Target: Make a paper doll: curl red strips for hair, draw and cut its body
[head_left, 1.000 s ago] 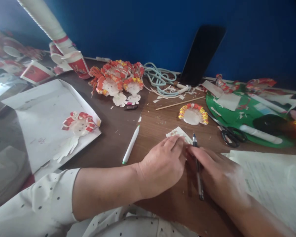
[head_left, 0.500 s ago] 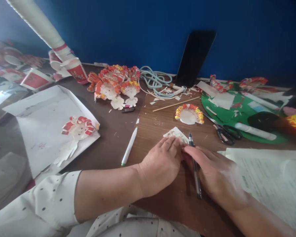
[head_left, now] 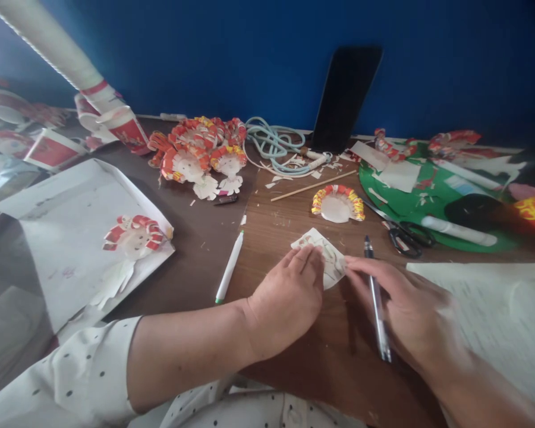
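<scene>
My left hand [head_left: 292,297] lies over a small white paper piece [head_left: 334,273] with drawn lines on it. Its fingers rest flat on the paper, pressing it to the brown table and covering part of it. My right hand [head_left: 405,297] is closed around a black-capped pen [head_left: 375,309], which slants with its cap pointing away from me. The right fingertips touch or nearly touch the paper's right edge. Just beyond the paper is a paper-cup craft [head_left: 336,208] with a white round middle and a red and yellow curled rim.
A white marker [head_left: 229,267] lies left of my hands. Black-handled scissors [head_left: 403,238] rest beside a green sheet [head_left: 441,202]. A large envelope [head_left: 71,238] holds another cup craft [head_left: 134,236]. At the back are a leaning phone [head_left: 348,98], a pale blue cable [head_left: 271,142] and a wooden stick [head_left: 312,185].
My right hand has moved right with the pen, away from my left hand. More of the drawn paper shows between them. The whole view has shifted slightly.
</scene>
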`<action>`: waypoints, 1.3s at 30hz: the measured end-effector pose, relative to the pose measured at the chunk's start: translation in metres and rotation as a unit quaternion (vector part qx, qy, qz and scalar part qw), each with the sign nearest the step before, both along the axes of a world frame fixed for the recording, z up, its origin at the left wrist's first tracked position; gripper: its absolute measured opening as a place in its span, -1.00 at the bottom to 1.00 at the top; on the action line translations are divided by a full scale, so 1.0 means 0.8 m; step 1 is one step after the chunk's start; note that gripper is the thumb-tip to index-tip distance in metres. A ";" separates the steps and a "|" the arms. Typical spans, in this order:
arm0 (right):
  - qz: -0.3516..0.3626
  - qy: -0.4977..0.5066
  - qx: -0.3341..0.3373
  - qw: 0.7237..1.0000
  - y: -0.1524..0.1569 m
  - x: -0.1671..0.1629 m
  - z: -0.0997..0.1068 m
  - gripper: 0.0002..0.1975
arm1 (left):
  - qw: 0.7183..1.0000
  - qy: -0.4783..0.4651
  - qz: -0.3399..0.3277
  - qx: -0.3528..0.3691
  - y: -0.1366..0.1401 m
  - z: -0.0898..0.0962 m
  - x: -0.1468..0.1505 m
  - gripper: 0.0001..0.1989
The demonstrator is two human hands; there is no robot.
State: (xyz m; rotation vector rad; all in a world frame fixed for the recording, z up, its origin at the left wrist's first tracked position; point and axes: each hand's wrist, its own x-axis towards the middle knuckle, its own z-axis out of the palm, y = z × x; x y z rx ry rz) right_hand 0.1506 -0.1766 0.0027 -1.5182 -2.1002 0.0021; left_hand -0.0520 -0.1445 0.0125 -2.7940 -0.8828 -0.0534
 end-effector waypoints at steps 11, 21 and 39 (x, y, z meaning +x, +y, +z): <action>0.187 -0.051 0.000 0.981 -0.008 -0.014 0.015 -0.83 | 0.999 -0.005 0.011 -0.045 0.002 0.002 0.001 -0.58; 0.175 -0.057 0.001 0.983 -0.009 -0.017 0.018 -0.80 | 0.999 -0.012 0.021 -0.037 -0.003 0.002 -0.002 -0.55; 0.162 -0.061 -0.007 0.985 -0.012 -0.018 0.015 -0.80 | 0.996 -0.025 0.019 -0.086 0.003 0.005 0.000 -0.59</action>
